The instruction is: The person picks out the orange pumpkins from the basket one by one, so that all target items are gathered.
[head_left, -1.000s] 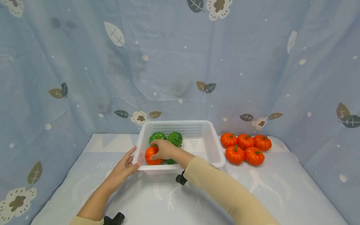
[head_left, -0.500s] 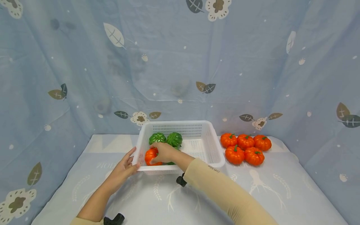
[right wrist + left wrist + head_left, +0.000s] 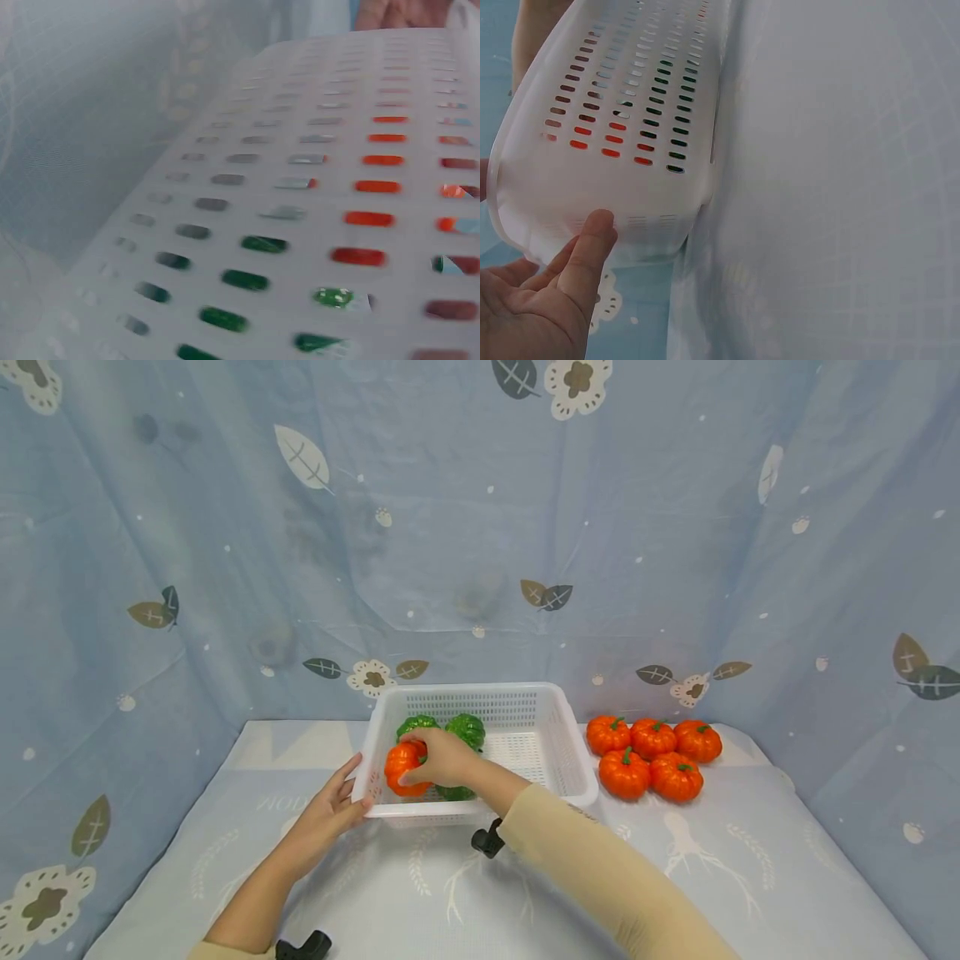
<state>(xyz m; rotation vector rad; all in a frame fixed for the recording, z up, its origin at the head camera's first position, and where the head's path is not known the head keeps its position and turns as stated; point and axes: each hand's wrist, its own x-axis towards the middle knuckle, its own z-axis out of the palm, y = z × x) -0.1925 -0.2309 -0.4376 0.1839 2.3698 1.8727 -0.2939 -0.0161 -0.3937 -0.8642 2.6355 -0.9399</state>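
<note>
A white plastic basket with slotted walls stands at the back of the table. Inside, my right hand grips a small orange pumpkin near the left wall, thumb in front and fingers behind. Green pumpkins sit beside and behind this hand, one partly hidden below it. My left hand holds the basket's front left corner; in the left wrist view its thumb presses on the outer wall. Through the slots in the right wrist view, orange and green show, but the right hand is hidden.
Several orange pumpkins stand grouped in two rows right of the basket. A pale patterned cloth covers the table. A blue printed curtain hangs close behind the basket and along both sides.
My right hand has tightened around the orange pumpkin and raised it slightly within the basket, tilting it. The left hand stays at the basket's corner.
</note>
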